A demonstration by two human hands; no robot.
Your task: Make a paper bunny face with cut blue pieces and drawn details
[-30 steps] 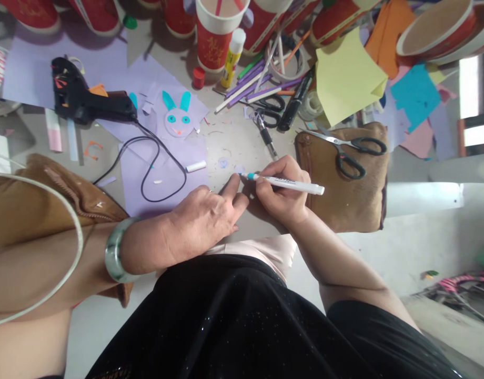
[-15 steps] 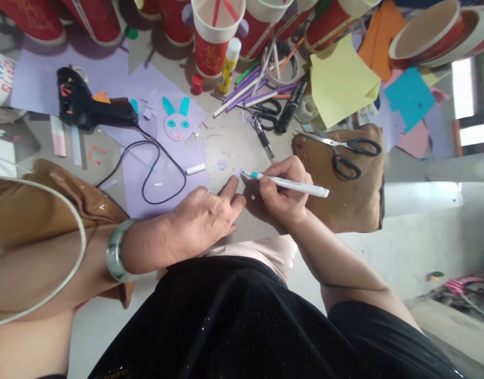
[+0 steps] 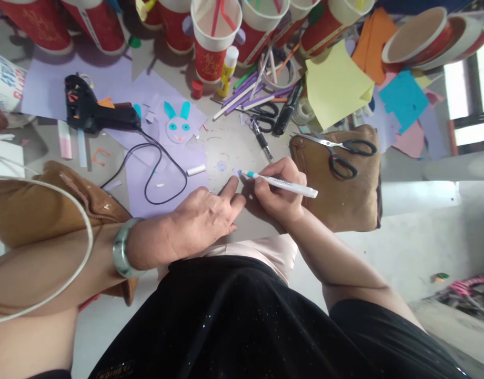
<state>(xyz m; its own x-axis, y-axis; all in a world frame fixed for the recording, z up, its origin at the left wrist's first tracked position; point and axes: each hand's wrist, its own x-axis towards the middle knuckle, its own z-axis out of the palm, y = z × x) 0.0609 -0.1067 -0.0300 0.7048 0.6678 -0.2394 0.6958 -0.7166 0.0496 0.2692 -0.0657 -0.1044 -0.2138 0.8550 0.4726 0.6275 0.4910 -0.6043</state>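
Observation:
My right hand (image 3: 282, 189) grips a white marker (image 3: 291, 186) with a blue collar, its tip on a small purple paper scrap (image 3: 237, 172). My left hand (image 3: 210, 213) lies palm down on the table with its fingers stretched toward that scrap, a fingertip at its lower edge. Just above and left of it is a small round purple piece (image 3: 221, 166) with a drawn mark. The white marker cap (image 3: 195, 170) lies on purple paper (image 3: 147, 195) nearby. Farther up rests a paper rabbit face (image 3: 178, 129) with blue ears and eyes.
A black glue gun (image 3: 103, 117) and its looping cord lie at the left. Red paper cups (image 3: 210, 58) line the back. Scissors (image 3: 332, 147) lie on a brown cushion (image 3: 356, 200) at the right. A glue stick (image 3: 227, 73), straws (image 3: 248, 95) and yellow paper (image 3: 339, 87) lie beyond my hands.
The view has shifted slightly. The rear end of the marker has swung a little to the left, while its tip stays at the scrap. My left hand keeps its place.

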